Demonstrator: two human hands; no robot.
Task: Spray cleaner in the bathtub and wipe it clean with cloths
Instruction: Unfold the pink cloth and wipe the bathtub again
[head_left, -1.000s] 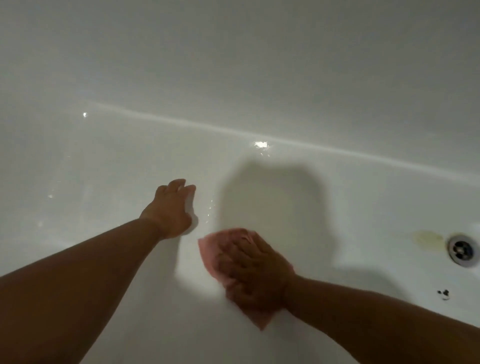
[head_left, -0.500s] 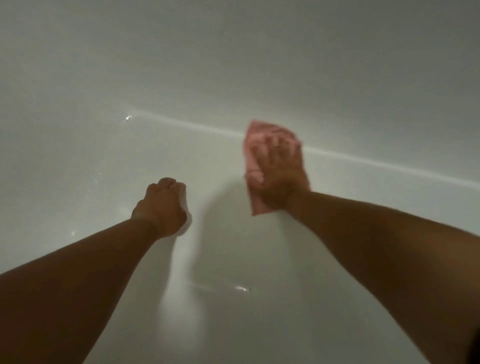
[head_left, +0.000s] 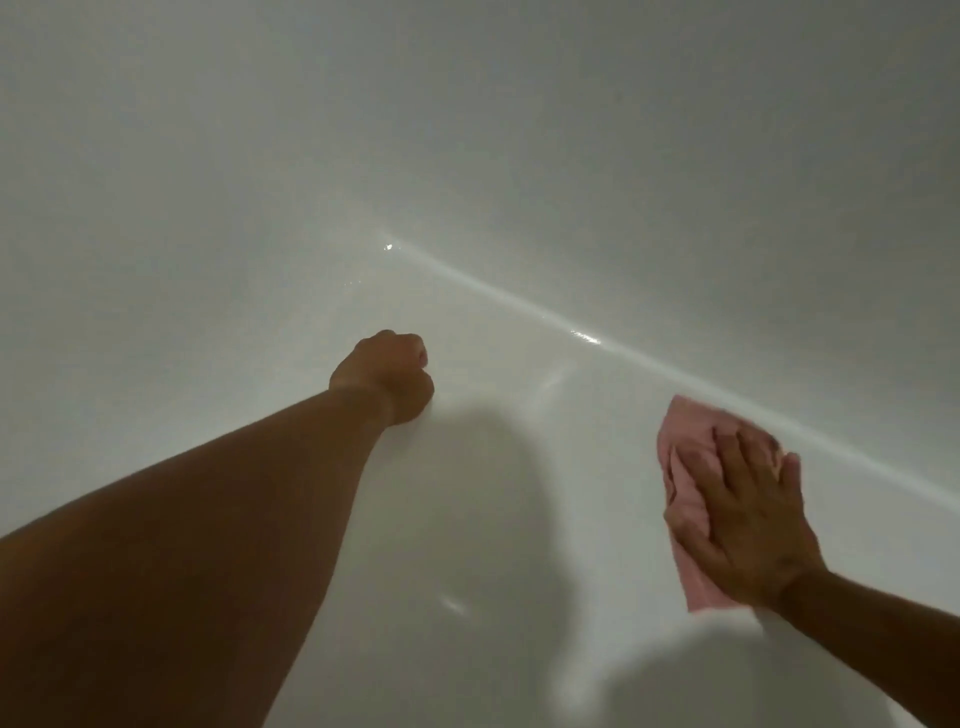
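Your right hand (head_left: 748, 525) lies flat, fingers straight and together, pressing a pink cloth (head_left: 685, 467) against the white bathtub (head_left: 493, 519) at the right of the frame. The cloth shows above and to the left of your fingers, and a strip of it runs down under the palm toward the wrist. Its upper tip sits just below the pale line that crosses the frame from centre to right edge, where the tub floor appears to meet the wall.

Your left hand (head_left: 387, 376) is at the middle of the frame, well apart from the right one. Its fingers are curled into a fist that holds nothing, and it rests against the tub surface. Your left forearm reaches in from the lower left corner. Small wet glints show along the pale line and on the surface below the fist.
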